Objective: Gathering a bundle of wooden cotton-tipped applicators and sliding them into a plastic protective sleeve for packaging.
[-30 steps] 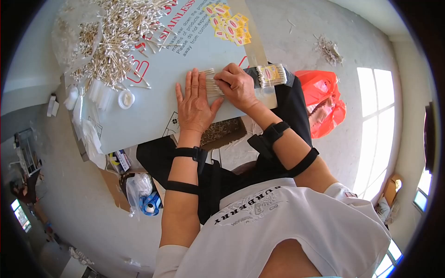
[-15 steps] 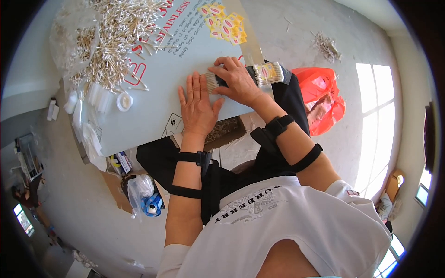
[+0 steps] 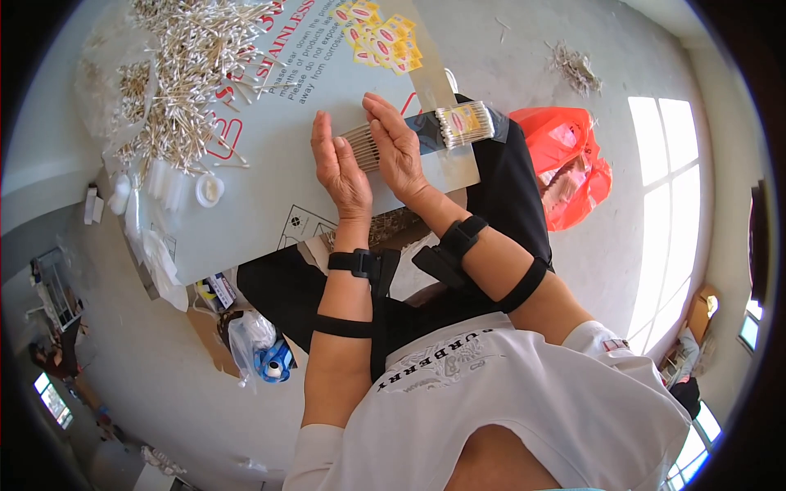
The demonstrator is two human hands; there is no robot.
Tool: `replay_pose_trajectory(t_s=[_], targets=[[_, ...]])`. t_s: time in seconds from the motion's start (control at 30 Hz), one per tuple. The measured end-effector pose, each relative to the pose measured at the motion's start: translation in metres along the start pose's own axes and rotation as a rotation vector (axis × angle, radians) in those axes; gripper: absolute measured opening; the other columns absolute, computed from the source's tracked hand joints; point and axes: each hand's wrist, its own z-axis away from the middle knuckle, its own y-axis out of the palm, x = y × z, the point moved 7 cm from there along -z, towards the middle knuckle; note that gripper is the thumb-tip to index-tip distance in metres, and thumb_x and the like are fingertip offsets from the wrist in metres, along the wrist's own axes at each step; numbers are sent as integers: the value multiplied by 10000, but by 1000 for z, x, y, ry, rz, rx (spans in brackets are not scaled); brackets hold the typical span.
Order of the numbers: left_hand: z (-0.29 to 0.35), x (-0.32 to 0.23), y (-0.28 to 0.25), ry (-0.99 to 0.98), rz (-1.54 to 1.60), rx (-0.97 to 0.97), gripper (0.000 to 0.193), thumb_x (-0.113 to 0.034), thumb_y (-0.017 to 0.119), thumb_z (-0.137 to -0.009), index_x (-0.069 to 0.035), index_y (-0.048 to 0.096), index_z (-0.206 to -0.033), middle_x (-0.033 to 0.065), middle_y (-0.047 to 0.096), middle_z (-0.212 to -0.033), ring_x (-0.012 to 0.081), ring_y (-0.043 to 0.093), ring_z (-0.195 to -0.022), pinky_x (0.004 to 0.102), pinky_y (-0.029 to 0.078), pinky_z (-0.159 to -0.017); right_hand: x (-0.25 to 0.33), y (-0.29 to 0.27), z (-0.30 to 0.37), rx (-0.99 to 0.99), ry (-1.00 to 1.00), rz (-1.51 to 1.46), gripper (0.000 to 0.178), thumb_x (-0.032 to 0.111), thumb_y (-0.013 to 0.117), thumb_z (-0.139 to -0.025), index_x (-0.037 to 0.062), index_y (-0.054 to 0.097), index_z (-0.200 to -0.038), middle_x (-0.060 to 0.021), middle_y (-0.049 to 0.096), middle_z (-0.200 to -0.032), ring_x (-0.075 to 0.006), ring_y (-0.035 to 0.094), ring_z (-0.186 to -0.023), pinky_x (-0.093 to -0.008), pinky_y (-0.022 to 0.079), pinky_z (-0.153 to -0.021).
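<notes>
Between my left hand [image 3: 340,170] and my right hand [image 3: 398,154], a flat row of thin, pale cotton swabs [image 3: 361,147] lies on the pale grey-blue, print-marked surface [image 3: 262,176]. My fingers are stretched out rather than curled, both hands set at either side of the row with the palms turned inward; how hard they press, I cannot tell. The sticks appear to run across the gap from palm to palm.

I judge this step to be evening up the row from its two ends. What the next move calls for, I think, is light, equal pressure from both sides, so that no stick rides over its neighbour.

Beyond my right hand, a bundle of white-tipped swabs with a yellow label [image 3: 464,123] rests on a dark, flat strip [image 3: 424,132]. Loose yellow paper labels [image 3: 383,41] and a large heap of white-tipped swabs [image 3: 176,78] lie farther off.
</notes>
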Motion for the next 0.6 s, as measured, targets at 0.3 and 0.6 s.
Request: replay_pose_trajectory(t_s=[0.3, 0.6], targets=[[11, -11, 39, 41, 29, 15, 452, -238, 418, -1044, 23, 454, -1412, 173, 460, -1447, 276, 419, -1351, 395, 312, -1127, 0, -40, -8, -24, -8, 55, 298, 55, 469, -1021, -27, 568, -1290, -130, 524, -1395, -181, 508, -1256, -289, 414, -1058], [11, -18, 48, 23, 30, 138, 473, -226, 448, -1026, 26, 412, -1425, 200, 405, -1488, 339, 372, -1388, 431, 286, -1148, 19, -60, -18, 61, -13, 214, 331, 31, 530, -955, -14, 565, -1281, -167, 518, -1397, -296, 514, -1273, -347, 402, -1063]])
